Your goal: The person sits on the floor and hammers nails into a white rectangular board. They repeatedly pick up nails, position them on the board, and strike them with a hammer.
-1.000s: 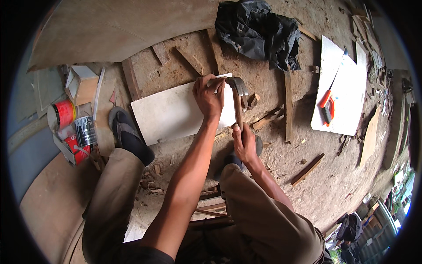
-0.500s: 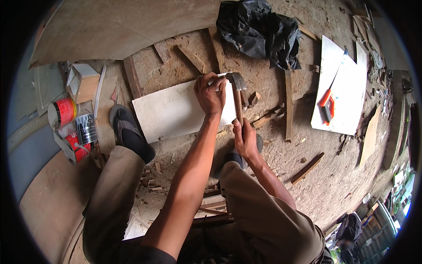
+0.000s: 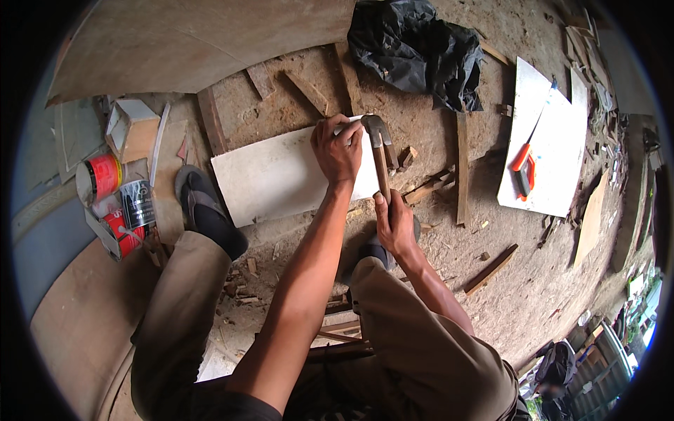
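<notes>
White board [image 3: 274, 172] lies low between the person and some wood strips [image 3: 306, 93], one corner by the left foot [image 3: 213, 217], far right end under both hands' work. What it rests on is hidden from where I stand.

Left hand [image 3: 337, 151] is down on the board near that end, fingers well bent, thumb side turned to the hammer [image 3: 381, 165]. Looks like it's steadying the board, maybe pinching something small too; can't tell, nothing shows between the fingertips. Forearm comes straight down over the board, likely so body weight helps press.

Right hand [image 3: 397, 221] is wrapped round the lower handle, closed firmly, thumb laid along the wood. Low grip presumably gives the head more swing; thumb likely guides aim. Hammer head sits over the board's far right end, just beside the left fingers. Contact with the board: can't tell.

Feet are set apart, right foot [image 3: 379, 252] near the board's near edge, partly behind the right hand; probably a stance for balance and close reach.

Off to the right, a saw [image 3: 524, 172] lies on a white sheet [image 3: 554, 189], perhaps put there to be easy to spot. Black bag [image 3: 421, 52] crumpled beyond; cans [image 3: 105, 175] grouped at far left, well apart from the hammer.
</notes>
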Available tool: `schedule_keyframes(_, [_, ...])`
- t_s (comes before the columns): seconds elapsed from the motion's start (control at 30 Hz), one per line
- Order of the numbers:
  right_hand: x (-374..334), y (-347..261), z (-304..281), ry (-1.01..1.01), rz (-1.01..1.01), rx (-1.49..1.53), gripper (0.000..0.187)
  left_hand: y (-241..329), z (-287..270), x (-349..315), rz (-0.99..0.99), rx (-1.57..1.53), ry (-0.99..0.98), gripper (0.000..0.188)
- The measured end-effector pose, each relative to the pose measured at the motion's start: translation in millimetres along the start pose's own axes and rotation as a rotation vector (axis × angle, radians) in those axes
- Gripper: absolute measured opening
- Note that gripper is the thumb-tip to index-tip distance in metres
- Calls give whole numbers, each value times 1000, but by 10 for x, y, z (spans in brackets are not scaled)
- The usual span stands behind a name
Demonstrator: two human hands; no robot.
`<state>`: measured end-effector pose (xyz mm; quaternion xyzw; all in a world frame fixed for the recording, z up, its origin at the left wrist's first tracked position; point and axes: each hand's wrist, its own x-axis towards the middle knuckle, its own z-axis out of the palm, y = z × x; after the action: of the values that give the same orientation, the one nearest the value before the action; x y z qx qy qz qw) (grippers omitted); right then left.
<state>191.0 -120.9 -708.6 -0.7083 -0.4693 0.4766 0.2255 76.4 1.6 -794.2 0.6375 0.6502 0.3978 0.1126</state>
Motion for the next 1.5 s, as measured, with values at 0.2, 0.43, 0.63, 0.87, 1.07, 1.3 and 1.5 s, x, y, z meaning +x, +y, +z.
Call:
schedule_keyframes(0.2, [24,35,-1,4,40,-1,37,8,-8,5,13,-22,-8,11])
schedule_keyframes(0.43, [-44,-70,-27,51,-39,36,33,43,-29,15,-2,-1,-1,10])
schedule_keyframes(0.63, [29,-29,-20,9,15,-48,34,21,-27,11,18,31,-6,14])
schedule_keyframes(0.87, [16,-23,-16,-6,53,-55,35,8,-13,6,25,23,-6,9])
schedule_keyframes(1.07, [-55,39,-9,25,-58,14,38,23,-15,4,6,44,-7,8])
schedule_keyframes(1.3, [-12,167,44,86,-12,59,45,44,-44,29,80,136,-37,20])
schedule_keyframes(1.5, [-9,306,98,119,8,33,45,49,-36,16,58,85,-46,11])
